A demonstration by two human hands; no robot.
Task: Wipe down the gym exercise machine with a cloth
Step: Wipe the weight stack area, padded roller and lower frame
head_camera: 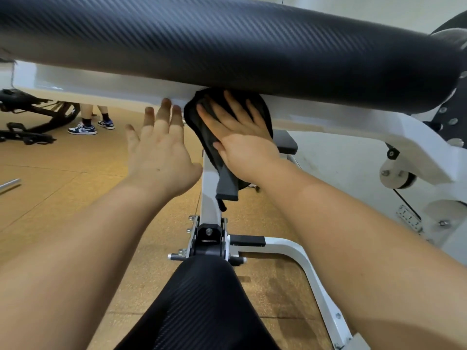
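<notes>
Seat pad [202, 306] below, hands up at the machine's white frame [101, 87]
Black roller pad [227, 41] spans the top; the right hand [242, 145], fingers flat and spread, presses the dark cloth [202, 132] on the frame, left hand [161, 152] released beside it

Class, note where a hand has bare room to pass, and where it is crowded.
Free: floor left of the white post, under the white beam. Crowded: beneath the black pad, where the right hand presses the cloth beside the left hand.
</notes>
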